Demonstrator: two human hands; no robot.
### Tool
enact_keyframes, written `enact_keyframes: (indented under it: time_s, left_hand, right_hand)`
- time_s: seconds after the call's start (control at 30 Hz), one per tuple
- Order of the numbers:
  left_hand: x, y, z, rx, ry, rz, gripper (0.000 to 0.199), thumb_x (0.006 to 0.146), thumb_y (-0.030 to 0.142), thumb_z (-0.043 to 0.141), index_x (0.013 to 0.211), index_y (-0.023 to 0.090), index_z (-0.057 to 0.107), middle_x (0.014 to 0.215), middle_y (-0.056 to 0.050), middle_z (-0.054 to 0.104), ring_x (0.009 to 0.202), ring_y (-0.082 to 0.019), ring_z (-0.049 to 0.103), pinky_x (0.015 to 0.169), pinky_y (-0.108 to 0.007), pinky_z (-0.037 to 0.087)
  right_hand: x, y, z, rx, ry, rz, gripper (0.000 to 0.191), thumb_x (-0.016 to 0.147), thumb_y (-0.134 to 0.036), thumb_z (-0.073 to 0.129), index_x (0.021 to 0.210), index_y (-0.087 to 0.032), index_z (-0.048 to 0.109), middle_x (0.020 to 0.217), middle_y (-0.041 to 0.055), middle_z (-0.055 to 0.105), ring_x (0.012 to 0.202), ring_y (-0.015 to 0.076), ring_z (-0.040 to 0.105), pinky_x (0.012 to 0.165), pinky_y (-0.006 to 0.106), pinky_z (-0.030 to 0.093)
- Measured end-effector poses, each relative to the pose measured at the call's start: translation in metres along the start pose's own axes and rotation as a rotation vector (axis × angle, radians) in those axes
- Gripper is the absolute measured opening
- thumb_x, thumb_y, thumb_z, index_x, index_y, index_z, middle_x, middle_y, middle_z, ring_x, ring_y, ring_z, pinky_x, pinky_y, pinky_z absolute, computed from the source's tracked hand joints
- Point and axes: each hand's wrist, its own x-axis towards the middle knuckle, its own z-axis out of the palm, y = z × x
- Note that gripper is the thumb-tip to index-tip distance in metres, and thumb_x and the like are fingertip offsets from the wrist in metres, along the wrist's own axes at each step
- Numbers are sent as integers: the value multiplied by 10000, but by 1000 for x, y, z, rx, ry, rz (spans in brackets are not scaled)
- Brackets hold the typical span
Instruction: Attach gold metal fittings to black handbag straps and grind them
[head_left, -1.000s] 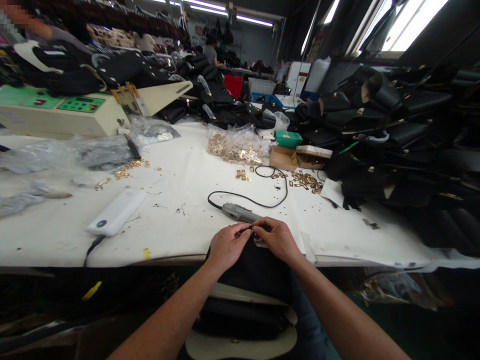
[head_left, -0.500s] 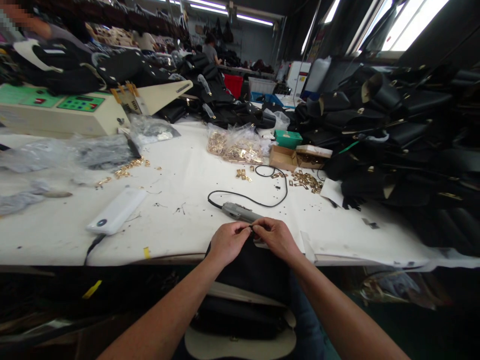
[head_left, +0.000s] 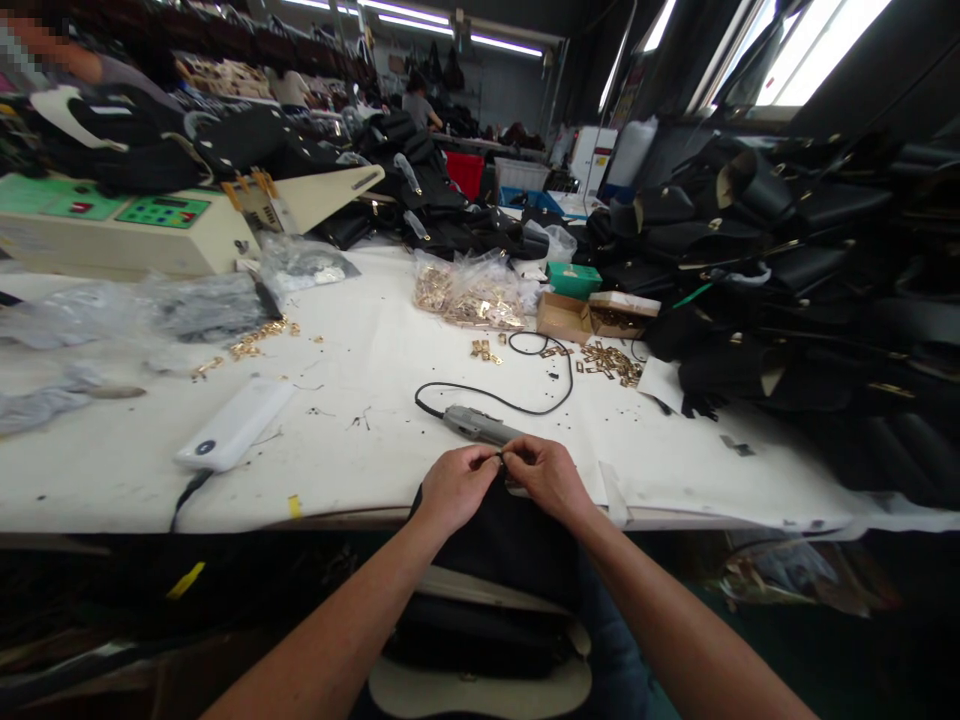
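My left hand [head_left: 456,488] and my right hand [head_left: 551,480] meet at the table's front edge. Thumbs and fingers of both are pinched on the far edge of a black bag [head_left: 504,545]. The bag lies over my lap and against the table edge, its cream-edged flap hanging open toward me. Any small part between the fingertips is hidden. Just beyond my fingers rests a grey corded electric screwdriver [head_left: 472,424], untouched. Several gold metal plates [head_left: 486,351] lie farther back on the white table.
Bags of gold hardware [head_left: 480,290], a cardboard box [head_left: 564,318] and loose rectangular frames [head_left: 609,362] sit behind. A white power bank [head_left: 236,425] lies left, near a cream machine [head_left: 127,228]. Black bags [head_left: 795,260] are piled right. Other people are in the background.
The view has shifted very slightly. Both hands keep the same pinch on the bag's edge, with only a tiny movement of the right fingers.
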Motion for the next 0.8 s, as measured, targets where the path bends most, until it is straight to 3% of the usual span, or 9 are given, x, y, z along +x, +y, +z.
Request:
enact_keyframes:
  time_s: [0.33, 0.8]
  left_hand:
    - [0, 0, -1, -13, -14, -1, 247, 872, 378, 597, 974, 286, 802, 884, -4, 794, 817, -216, 719, 735, -288, 528]
    - [1, -3, -2, -28, -39, -7, 252, 871, 361, 591, 981, 266, 796, 886, -4, 792, 824, -207, 708, 737, -278, 528]
  right_hand:
    - [-3, 3, -2, 98, -38, 43, 255, 866, -318, 612, 1001, -186, 785, 814, 26, 745, 723, 175, 692, 673, 270, 562]
    - [-2, -7, -2, -1, -16, 60, 238, 813, -265, 622, 943, -179, 802, 766, 14, 751, 669, 156, 668, 599, 231, 481]
